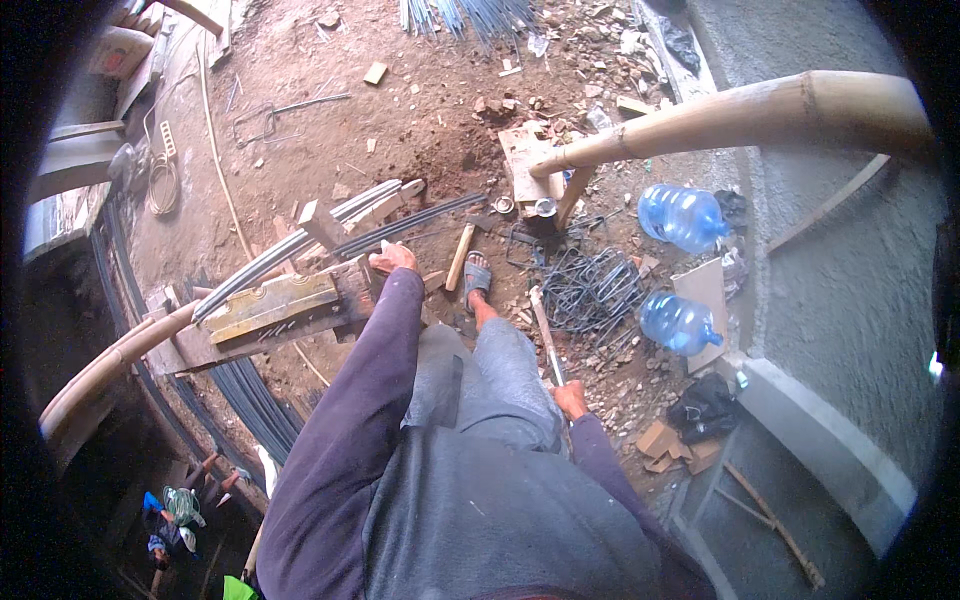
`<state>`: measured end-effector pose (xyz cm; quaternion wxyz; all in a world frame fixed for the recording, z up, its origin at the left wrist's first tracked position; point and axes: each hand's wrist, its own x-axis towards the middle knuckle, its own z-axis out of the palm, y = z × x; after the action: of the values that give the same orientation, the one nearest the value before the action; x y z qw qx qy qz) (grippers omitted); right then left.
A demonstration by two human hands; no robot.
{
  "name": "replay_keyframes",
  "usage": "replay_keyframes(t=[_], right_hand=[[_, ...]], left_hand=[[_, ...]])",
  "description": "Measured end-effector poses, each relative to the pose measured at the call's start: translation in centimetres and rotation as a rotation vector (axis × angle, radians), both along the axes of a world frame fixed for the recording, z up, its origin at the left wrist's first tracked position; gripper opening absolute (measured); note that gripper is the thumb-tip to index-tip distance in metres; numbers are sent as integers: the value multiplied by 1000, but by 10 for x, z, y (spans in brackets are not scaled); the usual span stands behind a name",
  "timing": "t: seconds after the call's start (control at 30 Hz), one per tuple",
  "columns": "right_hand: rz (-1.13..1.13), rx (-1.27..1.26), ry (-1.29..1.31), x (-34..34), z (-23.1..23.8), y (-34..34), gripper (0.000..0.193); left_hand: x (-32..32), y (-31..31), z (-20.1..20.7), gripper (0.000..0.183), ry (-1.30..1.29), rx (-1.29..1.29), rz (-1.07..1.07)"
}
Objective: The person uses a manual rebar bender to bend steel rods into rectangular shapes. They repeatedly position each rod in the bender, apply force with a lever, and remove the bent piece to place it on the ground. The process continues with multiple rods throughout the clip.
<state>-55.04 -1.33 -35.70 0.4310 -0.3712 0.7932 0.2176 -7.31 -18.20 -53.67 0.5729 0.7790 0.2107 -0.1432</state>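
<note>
My left hand [395,257] reaches forward to the right end of a wooden bench [350,290]. Its fingers look spread, lying at the plank's end beside thin dark steel bars [420,222]. Low at my right side, my right hand [571,400] is closed round the near end of a long metal bar [548,345]. The bar slants forward and left, and its far end looks pale and rusty. On the bench lies a worn yellowish wooden block [275,305], with a bundle of light grey rods [255,275] running alongside.
A bamboo pole [720,120] crosses the upper right. Bent wire stirrups [590,285] lie piled near my sandalled foot [478,280], with two blue water jugs [683,218] beyond. A hammer [462,250] lies on the dirt. Another person [180,520] is at lower left.
</note>
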Motion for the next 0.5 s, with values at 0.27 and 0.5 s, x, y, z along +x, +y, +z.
replay_keyframes(t=[0.27, 0.5], right_hand=[[96, -116, -7, 3, -33, 34, 41], [242, -58, -85, 6, -56, 0, 49]], left_hand=[[-58, -13, 186, 15, -361, 268, -687], [148, 76, 444, 27, -690, -116, -319]])
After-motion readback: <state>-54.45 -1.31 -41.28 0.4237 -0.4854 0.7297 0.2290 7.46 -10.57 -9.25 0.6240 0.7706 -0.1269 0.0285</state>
